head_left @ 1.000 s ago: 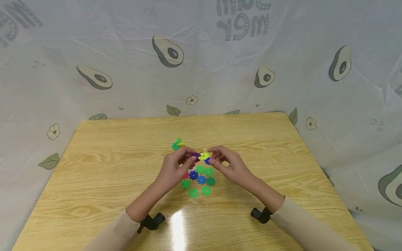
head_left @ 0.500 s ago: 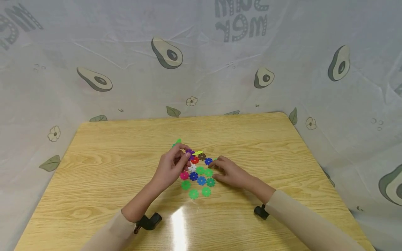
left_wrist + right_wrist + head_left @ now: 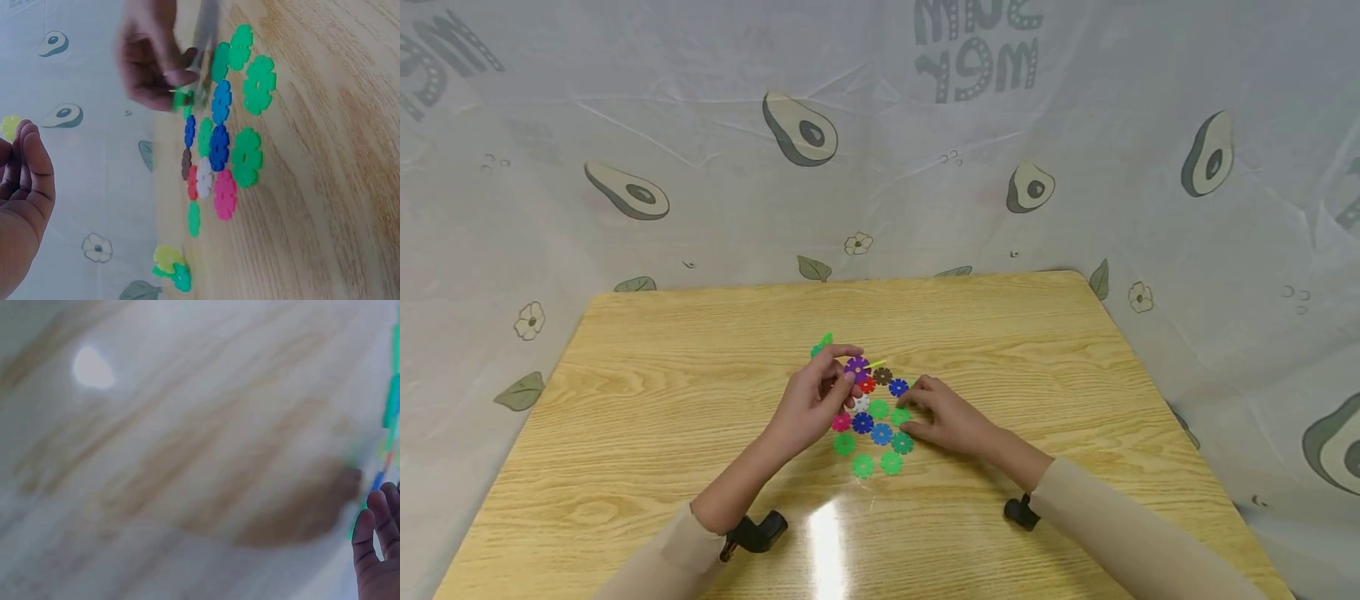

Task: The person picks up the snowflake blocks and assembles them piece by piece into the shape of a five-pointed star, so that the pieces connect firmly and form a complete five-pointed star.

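Head view: left hand (image 3: 811, 398) pinches purple flower-shaped plastic disc (image 3: 853, 364), yellow plastic disc (image 3: 875, 364) at its edge, above wood-grain table (image 3: 1037, 342).
Right hand (image 3: 951, 417) by green flower-shaped discs (image 3: 901, 416), blurred, can't tell if pinching; purple disc likely light, stiff, slick: grip rim.

The blurred desk (image 3: 187, 444) takes up much of the view, with a bright glare (image 3: 94, 367) at upper left. At lower right, the right hand (image 3: 382, 572) shows near green and blue pieces (image 3: 392, 403).
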Tool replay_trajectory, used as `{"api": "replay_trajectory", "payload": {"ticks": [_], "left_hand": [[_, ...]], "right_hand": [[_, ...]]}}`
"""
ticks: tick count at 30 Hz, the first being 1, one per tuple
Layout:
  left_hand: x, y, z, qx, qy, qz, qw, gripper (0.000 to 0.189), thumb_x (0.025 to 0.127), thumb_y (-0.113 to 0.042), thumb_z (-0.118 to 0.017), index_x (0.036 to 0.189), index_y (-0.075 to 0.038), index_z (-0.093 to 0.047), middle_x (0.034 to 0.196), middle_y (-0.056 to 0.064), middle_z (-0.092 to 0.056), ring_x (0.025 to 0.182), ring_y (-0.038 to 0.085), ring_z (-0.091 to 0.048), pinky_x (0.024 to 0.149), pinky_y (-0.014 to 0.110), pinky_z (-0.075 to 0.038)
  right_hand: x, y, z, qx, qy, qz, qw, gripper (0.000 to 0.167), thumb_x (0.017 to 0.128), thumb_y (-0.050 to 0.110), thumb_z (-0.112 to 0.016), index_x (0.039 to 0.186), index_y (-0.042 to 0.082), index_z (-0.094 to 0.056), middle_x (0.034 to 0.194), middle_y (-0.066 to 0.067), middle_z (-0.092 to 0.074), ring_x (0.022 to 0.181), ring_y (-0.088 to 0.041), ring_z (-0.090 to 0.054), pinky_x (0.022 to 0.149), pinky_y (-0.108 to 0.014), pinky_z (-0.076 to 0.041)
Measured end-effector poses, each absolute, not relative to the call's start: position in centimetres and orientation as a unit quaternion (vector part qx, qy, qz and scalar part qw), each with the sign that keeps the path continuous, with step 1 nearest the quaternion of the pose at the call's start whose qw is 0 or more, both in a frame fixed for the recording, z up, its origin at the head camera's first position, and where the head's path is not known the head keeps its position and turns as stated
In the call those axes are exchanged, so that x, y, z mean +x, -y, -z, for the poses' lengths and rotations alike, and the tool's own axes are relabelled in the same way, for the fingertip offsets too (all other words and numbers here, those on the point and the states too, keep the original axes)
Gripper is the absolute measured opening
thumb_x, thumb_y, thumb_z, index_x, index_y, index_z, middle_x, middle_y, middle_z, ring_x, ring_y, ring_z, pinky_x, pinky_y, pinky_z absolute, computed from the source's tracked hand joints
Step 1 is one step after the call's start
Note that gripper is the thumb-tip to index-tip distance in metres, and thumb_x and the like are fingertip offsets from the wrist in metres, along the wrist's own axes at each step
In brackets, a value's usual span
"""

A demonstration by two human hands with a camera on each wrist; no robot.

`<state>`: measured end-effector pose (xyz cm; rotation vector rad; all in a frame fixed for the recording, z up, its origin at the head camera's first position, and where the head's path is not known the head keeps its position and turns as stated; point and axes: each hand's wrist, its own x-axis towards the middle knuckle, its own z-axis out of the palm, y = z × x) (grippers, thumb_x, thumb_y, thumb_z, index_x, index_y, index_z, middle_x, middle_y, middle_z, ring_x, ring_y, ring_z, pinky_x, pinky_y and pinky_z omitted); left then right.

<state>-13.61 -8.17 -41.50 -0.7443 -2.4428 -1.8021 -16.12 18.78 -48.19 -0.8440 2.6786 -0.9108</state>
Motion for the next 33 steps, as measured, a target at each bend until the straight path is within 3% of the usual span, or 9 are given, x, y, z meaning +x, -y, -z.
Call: {"api": "replay_trajectory", "payload": {"ticks": [5,8,18,23,33], "left_hand": [[-13.5,8.2,41.6,-0.236,0.780,0.579,0.003,0.028,0.109,-0.005,-0.052,0.136,-0.002,-0.056,0.087,0.018,-0.073,0.068,0.009,-0.065,0.058,0.026,-0.058],[-13.5,8.1,41.8,-0.236,0.779,0.581,-0.002,0.028,0.108,-0.003,-0.052,0.136,0.000,-0.054,0.088,0.018,-0.074,0.069,0.003,-0.064,0.058,0.027,-0.058],[-13.4,7.9,41.9,-0.242,0.774,0.586,-0.010,0.024,0.109,-0.004,-0.052,0.133,-0.003,-0.051,0.088,0.016,-0.074,0.069,0.012,-0.067,0.060,0.029,-0.060],[-13.4,7.7,42.1,-0.254,0.768,0.588,-0.018,0.022,0.109,-0.004,-0.052,0.131,-0.003,-0.048,0.090,0.021,-0.074,0.069,0.006,-0.065,0.057,0.026,-0.058],[-13.3,7.3,42.2,-0.271,0.772,0.574,-0.020,0.022,0.108,-0.004,-0.053,0.130,-0.003,-0.048,0.090,0.015,-0.076,0.066,0.003,-0.064,0.054,0.023,-0.055]], "right_hand": [[-15.6,-18.3,46.2,-0.260,-0.896,0.355,0.051,0.029,0.099,0.018,-0.073,0.124,0.006,-0.066,0.104,-0.005,-0.071,0.087,-0.012,-0.062,0.070,-0.023,-0.055],[-15.2,-18.0,44.5,-0.260,-0.887,0.381,0.021,0.033,0.099,0.014,-0.072,0.129,0.005,-0.065,0.107,-0.007,-0.073,0.086,-0.015,-0.064,0.067,-0.023,-0.055],[-14.5,-17.4,41.2,-0.298,-0.865,0.400,-0.049,0.029,0.097,0.012,-0.075,0.125,0.005,-0.068,0.099,-0.003,-0.067,0.082,-0.019,-0.062,0.071,-0.031,-0.059],[-14.2,-16.9,40.7,-0.306,-0.853,0.420,-0.053,0.026,0.095,0.011,-0.078,0.119,0.006,-0.071,0.090,-0.001,-0.066,0.079,-0.013,-0.061,0.070,-0.029,-0.059],[-13.9,-15.9,40.3,-0.280,-0.852,0.440,-0.037,0.024,0.093,0.013,-0.081,0.114,0.003,-0.072,0.087,-0.002,-0.070,0.077,-0.005,-0.062,0.069,-0.023,-0.058]]}}
